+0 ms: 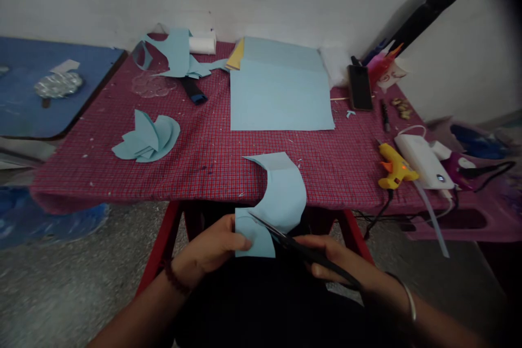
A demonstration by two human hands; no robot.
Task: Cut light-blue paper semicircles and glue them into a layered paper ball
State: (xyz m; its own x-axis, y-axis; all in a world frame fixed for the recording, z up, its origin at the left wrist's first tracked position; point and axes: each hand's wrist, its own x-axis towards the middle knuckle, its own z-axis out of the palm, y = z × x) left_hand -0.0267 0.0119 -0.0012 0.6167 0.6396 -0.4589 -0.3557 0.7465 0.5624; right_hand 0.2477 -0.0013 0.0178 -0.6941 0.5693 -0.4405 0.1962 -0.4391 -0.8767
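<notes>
My left hand pinches the lower left corner of a light blue paper piece, thumb on top. The piece has curved cut edges and extends from above my lap onto the table's front edge. My right hand is closed around the handles of black scissors. Their blades lie across the paper, pointing up and left, with the tip near a curved line close to my left hand. Beyond the paper, a large light blue sheet lies flat. A cluster of cut blue paper petals rests to the left.
A red checked cloth covers the table. Blue paper offcuts and a white roll lie at the back left. On the right are a yellow glue gun, a white power bank with cables, and a phone.
</notes>
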